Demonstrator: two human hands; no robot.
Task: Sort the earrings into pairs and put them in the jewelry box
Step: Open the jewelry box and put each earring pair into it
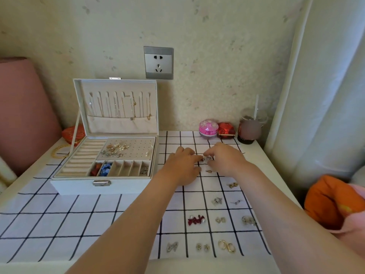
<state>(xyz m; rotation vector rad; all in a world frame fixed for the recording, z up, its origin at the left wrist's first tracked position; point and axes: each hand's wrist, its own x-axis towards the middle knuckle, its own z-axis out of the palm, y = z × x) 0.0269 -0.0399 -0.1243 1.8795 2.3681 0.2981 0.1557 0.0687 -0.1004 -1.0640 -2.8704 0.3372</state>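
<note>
- Right hand [225, 160]: palm down and fingers curled, with the tips gathered over the small earrings [206, 158]. At this size I cannot tell whether it pinches them or only touches them.
- Left hand [182, 167]: palm down and fingers stretched fairly straight and apart, holding nothing. Its tips meet the same earrings from the other side.
- Small earrings: two tiny pieces lying side by side on the cloth, directly between the two sets of fingertips. Their row runs from one hand to the other.
- Loose earring [209, 171]: lies alone just toward the person from the fingertips, between the two wrists and untouched.
- Jewelry box [79, 186]: open with its lid upright, standing beyond the left hand's outer side, close by the wrist. The left hand is the nearer one. The right hand would have to cross over the left to reach it.
- Slot row [126, 168]: runs along the box's front edge, the part nearest the left hand. The middle slots are bare, while the end slots hold red, blue and silver pieces.
- Judgement: the transfer goes sideways, leftward from where the hands meet, so it suits the left hand.
- Sorted pairs: red bow earrings [196, 220] and gold hoops [226, 246] lie back along the right forearm, toward the person, each pair in its own square.
- Checked cloth [59, 214]: lies under both hands, the box and all the pairs.
- Cup with straw [249, 129]: stands beyond the right hand, by the wall.
</note>
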